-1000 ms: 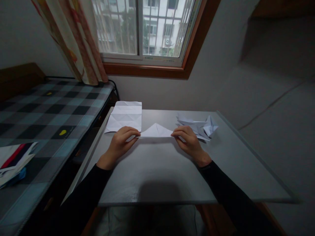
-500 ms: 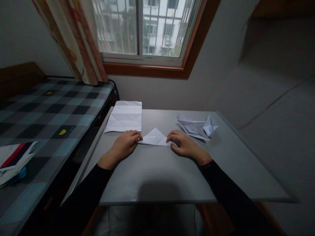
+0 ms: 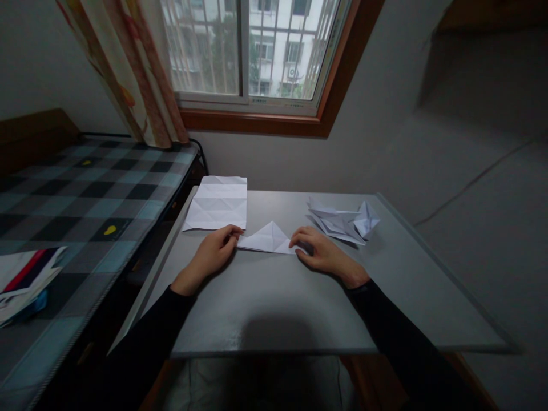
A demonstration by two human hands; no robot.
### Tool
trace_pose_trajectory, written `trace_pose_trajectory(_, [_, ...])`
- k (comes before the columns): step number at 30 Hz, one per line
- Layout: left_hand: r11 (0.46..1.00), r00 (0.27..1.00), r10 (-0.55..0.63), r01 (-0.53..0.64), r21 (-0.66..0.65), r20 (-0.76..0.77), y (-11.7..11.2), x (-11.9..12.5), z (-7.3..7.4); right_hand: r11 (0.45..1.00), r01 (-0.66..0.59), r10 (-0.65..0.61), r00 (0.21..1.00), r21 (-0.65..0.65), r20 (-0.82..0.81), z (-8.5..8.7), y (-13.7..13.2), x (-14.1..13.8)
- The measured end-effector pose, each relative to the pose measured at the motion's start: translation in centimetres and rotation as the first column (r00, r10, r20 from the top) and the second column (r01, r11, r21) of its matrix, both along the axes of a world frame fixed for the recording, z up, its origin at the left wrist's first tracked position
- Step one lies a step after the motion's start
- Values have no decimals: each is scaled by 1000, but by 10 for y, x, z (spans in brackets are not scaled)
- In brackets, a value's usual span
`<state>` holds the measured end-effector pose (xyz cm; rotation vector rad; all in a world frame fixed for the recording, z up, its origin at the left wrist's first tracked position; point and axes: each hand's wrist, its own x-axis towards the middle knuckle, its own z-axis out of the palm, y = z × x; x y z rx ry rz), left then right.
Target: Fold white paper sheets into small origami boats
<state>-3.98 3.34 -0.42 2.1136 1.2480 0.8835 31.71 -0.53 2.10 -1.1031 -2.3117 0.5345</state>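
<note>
A folded white paper (image 3: 269, 238) lies on the table between my hands, with a raised triangular peak and a long straight edge toward me. My right hand (image 3: 319, 248) pinches its right corner between thumb and fingers. At the left end, my left hand (image 3: 216, 248) has its thumb and fingers curled together at the paper's tip; whether they grip it or only touch it is hard to see. Behind my left hand rests a creased sheet stack (image 3: 218, 202). Several folded paper pieces (image 3: 342, 221) sit in a pile beyond my right hand.
The grey-white table (image 3: 274, 308) stands below a window (image 3: 244, 51) and against the wall. To the left is a bed with a checked cover (image 3: 77, 200), holding a printed bag or papers (image 3: 28, 279). A patterned curtain (image 3: 141, 85) hangs beside the window.
My left hand has shifted slightly left, uncovering more of the paper's left tip. The paper's peak has moved a little to the right. My right hand stays in place.
</note>
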Motion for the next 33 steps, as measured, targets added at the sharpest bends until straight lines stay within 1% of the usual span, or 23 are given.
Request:
trace_pose_trajectory(3, [1000, 999, 20, -21, -22, -25, -1, 0, -1, 1000, -5, 5, 1000, -3, 5, 0, 0, 0])
trace_pose_trajectory(6, [1000, 999, 6, -5, 6, -51, -1, -1, -4, 1000, -8, 8, 1000, 10, 2, -1, 0, 0])
trace_pose_trajectory(9, [997, 994, -40, 46, 56, -103, 0, 0, -4, 1000, 0, 0, 1000, 18, 9, -1, 1, 1])
trace_pose_trajectory(13, [979, 971, -106, 140, 150, -213, -4, 2, 3, 999, 20, -21, 1000, 38, 20, 0, 1, 0])
trace_pose_trajectory(17, [962, 948, -118, 183, 203, -295, -8, 3, 7, 994, 79, -82, 996, 76, 35, -2, 3, 1])
trace_pose_trajectory(21, [947, 926, -129, 221, 234, -354, -6, 1, 5, 982, 155, -161, 986, 112, 45, -9, 7, 3])
trace_pose_trajectory(26, [950, 926, -124, 214, 226, -357, -3, 1, 4, 970, 214, -220, 975, 114, 42, -12, 9, 1])
trace_pose_trajectory(30, [954, 930, -124, 208, 217, -345, -4, 2, 4, 970, 216, -226, 971, 114, 80, -9, 7, -3])
trace_pose_trajectory(33, [957, 934, -121, 200, 211, -336, -5, 3, 6, 970, 218, -227, 970, 109, 85, -10, 9, -2])
